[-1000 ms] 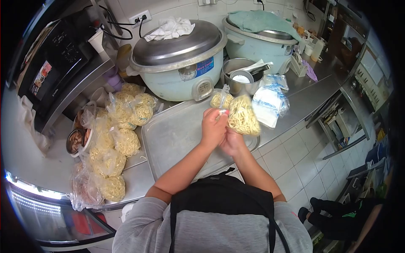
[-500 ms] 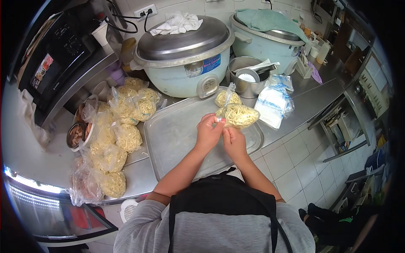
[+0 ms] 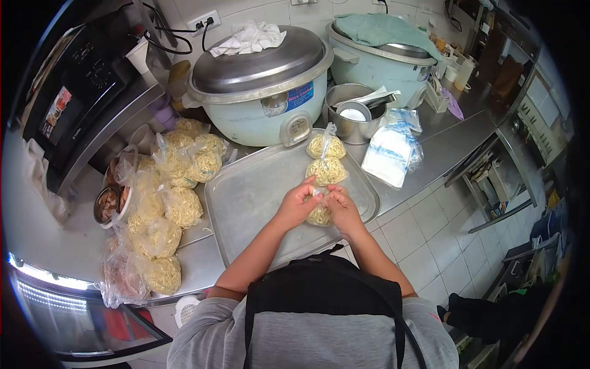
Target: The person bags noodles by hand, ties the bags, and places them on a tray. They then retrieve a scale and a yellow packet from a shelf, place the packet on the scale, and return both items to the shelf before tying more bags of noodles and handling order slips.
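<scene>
On a stainless-steel counter (image 3: 200, 255) above a tiled floor (image 3: 433, 246), a metal tray (image 3: 258, 184) reaches the front edge. Bagged noodles (image 3: 163, 224) crowd its left side; a rice cooker (image 3: 258, 111) and steel pot (image 3: 356, 129) stand behind. Two noodle bags (image 3: 327, 171) sit by its far-right corner. Left hand (image 3: 299, 204) and right hand (image 3: 344, 211) pinch the neck of a third noodle bag (image 3: 319, 216) over its right part.

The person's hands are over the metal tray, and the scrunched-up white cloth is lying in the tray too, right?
Not quite. The white cloth is on the lid of the front rice cooker, not in the tray; the head view shows it. The left hand and right hand are over the tray.
</scene>
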`<state>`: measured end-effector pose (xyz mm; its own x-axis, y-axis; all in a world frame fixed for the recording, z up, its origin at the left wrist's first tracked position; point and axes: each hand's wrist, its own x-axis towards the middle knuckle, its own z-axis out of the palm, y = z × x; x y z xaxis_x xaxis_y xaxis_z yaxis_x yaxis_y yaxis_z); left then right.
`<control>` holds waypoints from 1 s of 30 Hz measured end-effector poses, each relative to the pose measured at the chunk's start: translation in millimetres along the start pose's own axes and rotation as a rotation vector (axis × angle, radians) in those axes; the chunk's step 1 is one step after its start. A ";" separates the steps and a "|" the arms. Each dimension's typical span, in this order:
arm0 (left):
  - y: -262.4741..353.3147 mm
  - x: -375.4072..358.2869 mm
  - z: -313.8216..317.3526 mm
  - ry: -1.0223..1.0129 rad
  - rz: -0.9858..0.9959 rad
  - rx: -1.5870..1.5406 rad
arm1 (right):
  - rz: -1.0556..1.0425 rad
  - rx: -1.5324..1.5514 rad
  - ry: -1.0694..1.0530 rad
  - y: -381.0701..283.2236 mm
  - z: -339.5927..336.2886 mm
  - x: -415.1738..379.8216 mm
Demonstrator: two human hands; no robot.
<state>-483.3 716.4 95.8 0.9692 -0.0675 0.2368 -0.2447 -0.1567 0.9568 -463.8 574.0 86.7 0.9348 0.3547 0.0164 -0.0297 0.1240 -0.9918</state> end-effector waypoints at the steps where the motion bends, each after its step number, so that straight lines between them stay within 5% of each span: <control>1: -1.9 -3.5 -2.7 -0.066 -0.007 0.067 | 0.086 0.020 -0.046 6.0 -1.2 -0.1; 3: -3.0 -9.2 -7.5 -0.157 -0.025 0.168 | 0.254 0.055 -0.140 15.3 -6.6 1.4; 6: -10.0 -22.3 -8.1 -0.158 -0.102 0.139 | 0.218 -0.088 -0.215 22.0 -8.9 -0.5; 9: -24.5 -29.8 -4.7 -0.051 -0.188 -0.025 | 0.432 0.271 -0.303 28.1 -16.7 8.6; 12: -21.8 -30.4 1.0 -0.010 -0.173 0.001 | 0.196 0.175 -0.331 37.4 -7.7 9.5; 20: -27.6 -28.1 5.3 -0.026 -0.090 0.015 | 0.090 0.069 -0.409 38.7 -14.8 16.3; 23: -32.5 -24.3 10.1 0.063 0.162 0.240 | 0.055 0.051 -0.411 40.3 -15.8 14.8; 26: -40.6 -23.5 11.4 0.142 0.160 0.428 | 0.031 -0.003 -0.362 41.3 -16.3 10.2; 30: -31.9 -21.8 12.4 0.132 -0.125 0.229 | -0.020 -0.094 -0.320 40.3 -14.1 2.7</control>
<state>-496.9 710.7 58.1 0.9837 0.0930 0.1538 -0.1084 -0.3755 0.9205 -457.5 566.9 45.0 0.7760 0.6279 0.0603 0.0343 0.0534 -0.9980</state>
